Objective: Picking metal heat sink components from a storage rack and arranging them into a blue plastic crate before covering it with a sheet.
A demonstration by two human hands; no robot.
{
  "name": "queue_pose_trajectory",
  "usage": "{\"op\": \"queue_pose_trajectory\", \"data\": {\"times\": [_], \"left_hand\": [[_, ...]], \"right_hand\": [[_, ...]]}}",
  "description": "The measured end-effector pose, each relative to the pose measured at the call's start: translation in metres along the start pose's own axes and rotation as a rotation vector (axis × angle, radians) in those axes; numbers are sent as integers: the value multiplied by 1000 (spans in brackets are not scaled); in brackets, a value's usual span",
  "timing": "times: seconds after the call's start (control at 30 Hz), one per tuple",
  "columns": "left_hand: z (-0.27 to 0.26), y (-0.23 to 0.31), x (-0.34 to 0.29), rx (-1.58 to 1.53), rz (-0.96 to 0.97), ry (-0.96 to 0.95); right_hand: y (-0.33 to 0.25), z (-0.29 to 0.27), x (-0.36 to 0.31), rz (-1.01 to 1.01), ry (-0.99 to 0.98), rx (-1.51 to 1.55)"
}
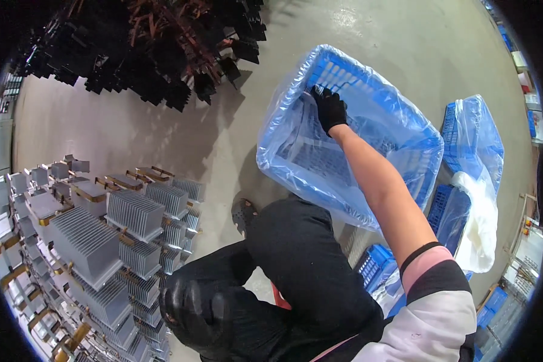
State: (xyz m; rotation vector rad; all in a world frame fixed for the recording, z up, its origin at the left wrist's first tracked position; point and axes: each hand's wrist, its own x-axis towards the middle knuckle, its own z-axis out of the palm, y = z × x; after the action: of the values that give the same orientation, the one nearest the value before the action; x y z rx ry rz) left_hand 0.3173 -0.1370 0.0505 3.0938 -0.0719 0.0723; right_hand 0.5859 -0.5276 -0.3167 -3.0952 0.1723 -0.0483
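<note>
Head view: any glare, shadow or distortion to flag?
Head view: bright glare on the floor, near the top; head view: mottled floor shadow below the black parts; head view: black corners, straight edges bowing toward the rim.

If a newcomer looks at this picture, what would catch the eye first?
Probably the big blue crate lined with clear plastic, right of upper centre, with the black-gloved right hand reaching inside. Next, perhaps, the many grey finned blocks at lower left and the dark, jagged cluster at upper left.

Moderate light; glare on floor; soft shadows; edges bent, corners black.
</note>
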Motion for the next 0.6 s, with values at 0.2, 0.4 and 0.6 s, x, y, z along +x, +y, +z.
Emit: {"op": "queue_pose_trajectory", "data": {"times": [0.2,0.4,0.6], "left_hand": [[0,14,11,-97,8,78],[-8,-2,2,-177,61,188],[-36,-3,-18,-456,132,479]], "right_hand": [[25,6,-12,-11,-163,45],[-6,-51,-39,-122,-77,184],[-92,-248,-59,-556,492,538]]}}
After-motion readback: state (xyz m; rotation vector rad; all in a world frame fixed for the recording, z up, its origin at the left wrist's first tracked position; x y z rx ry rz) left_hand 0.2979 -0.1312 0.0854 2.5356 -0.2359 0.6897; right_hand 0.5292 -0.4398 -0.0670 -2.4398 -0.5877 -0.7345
